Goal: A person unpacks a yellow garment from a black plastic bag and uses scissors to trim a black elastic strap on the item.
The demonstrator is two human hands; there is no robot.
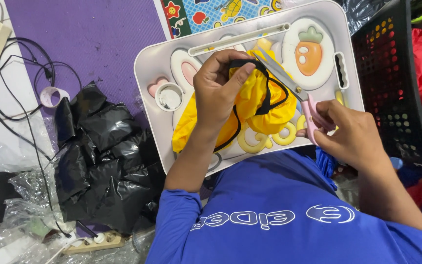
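Our left hand (219,90) has its fingers closed around a bunched yellow cloth (250,110) with black trim (266,98), holding it over the white lap tray (147,68). Our right hand (352,137) has its fingers through the pink handles of the scissors (289,85), whose blades look nearly closed just beside our left fingertips. We judge the blades could nick those fingertips, since they pinch the trim right at the cutting line. The slack cloth could also slip and get cut off-line.
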